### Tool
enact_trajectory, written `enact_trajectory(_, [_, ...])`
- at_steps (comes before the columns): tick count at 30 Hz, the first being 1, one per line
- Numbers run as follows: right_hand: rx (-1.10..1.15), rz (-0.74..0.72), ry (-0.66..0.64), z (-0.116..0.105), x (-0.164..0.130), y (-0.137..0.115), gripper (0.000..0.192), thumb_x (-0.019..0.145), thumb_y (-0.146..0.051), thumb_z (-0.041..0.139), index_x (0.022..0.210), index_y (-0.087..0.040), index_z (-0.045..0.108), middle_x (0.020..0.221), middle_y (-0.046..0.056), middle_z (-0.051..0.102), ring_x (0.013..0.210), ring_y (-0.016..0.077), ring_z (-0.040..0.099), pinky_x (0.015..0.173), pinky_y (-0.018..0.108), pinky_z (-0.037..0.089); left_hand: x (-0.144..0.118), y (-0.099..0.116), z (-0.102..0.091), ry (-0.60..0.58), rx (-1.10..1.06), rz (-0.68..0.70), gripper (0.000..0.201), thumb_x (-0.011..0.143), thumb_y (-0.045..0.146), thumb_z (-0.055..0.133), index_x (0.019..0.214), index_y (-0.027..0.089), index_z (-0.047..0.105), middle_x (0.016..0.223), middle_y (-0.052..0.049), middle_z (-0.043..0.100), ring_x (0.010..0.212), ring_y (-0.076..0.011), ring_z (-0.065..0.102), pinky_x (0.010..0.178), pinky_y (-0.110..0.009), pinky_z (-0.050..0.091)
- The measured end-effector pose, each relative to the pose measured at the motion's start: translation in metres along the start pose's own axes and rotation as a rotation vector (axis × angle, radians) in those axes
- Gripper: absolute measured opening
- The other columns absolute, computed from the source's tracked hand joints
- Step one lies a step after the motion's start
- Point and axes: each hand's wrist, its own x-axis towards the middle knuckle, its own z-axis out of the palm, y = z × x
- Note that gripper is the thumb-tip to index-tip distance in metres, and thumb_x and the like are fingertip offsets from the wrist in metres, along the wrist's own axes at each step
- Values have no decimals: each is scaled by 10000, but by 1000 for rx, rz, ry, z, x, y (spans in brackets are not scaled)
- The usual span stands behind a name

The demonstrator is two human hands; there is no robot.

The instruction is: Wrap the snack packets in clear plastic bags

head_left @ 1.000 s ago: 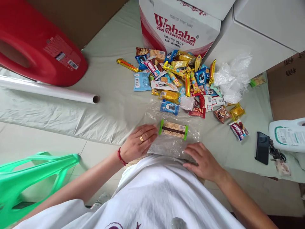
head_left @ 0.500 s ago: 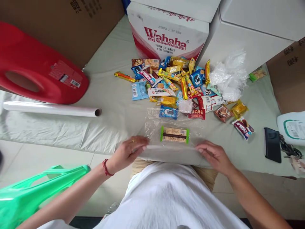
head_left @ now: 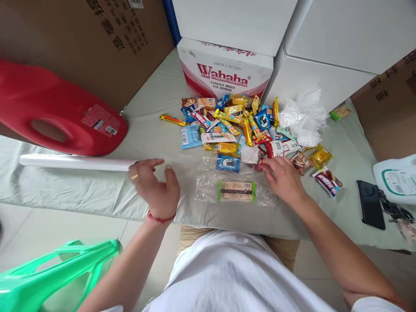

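A snack bar with green ends lies on a sheet of clear plastic film in front of me. My left hand is over the cloth, thumb and fingers apart, with its fingertips close to the end of a roll of plastic film. My right hand is above the film's right side. Its fingers are apart, and the fingertips reach a red snack packet that they partly cover. A blue snack packet sits at the film's far edge.
Behind the film spreads a pile of wrapped snacks, with crumpled clear plastic beside it. A Wahaha box stands behind. On the left is a red jug; to the right, a phone and white bottle.
Both hands have let go of the film's near edge. My left hand has moved left to the roll's end; my right has moved forward to the red packet. The view has tilted up slightly.
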Motion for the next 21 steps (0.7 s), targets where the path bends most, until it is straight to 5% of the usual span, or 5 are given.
enact_trajectory(2, [31, -119, -11, 5, 17, -11, 325, 1022, -281, 487, 1260, -154, 666, 1137, 133, 665, 1084, 302, 521, 941, 392, 430, -13, 28, -19, -42, -114, 296, 237, 845, 87, 583, 1027, 214, 666, 979, -80, 690, 988, -261, 623, 894, -409, 487])
enact_trajectory(5, [-16, -171, -104, 24, 44, -22, 442, 1001, -351, 562, 1382, -131, 594, 1193, 158, 666, 1134, 341, 488, 939, 421, 404, -40, 64, -20, -499, -242, 653, 353, 877, 52, 537, 1157, 224, 669, 1073, -62, 736, 921, -212, 642, 813, -361, 494])
enact_trajectory(9, [-29, -134, -297, 41, 72, -25, 265, 946, -280, 648, 1177, -168, 712, 1071, 127, 719, 1094, 330, 523, 877, 389, 370, -65, 74, 18, -796, -15, 624, 294, 926, 68, 523, 1126, 188, 702, 1099, -85, 739, 907, -234, 612, 779, -374, 496])
enact_trajectory(14, [87, -300, -313, 19, 67, -22, 139, 961, -202, 599, 941, -181, 735, 892, 79, 688, 906, 244, 529, 815, 342, 359, -73, 68, 38, -822, 123, 573, 261, 964, 94, 507, 1094, 186, 714, 1031, -90, 714, 932, -250, 589, 752, -376, 481])
enact_trajectory(21, [233, -661, -270, 9, -11, -30, 386, 996, -130, 451, 1325, -188, 644, 933, 94, 621, 895, 237, 504, 796, 359, 435, -81, 66, 35, -739, 65, 484, 242, 923, 91, 558, 772, 197, 713, 725, -70, 637, 795, -229, 578, 659, -341, 435])
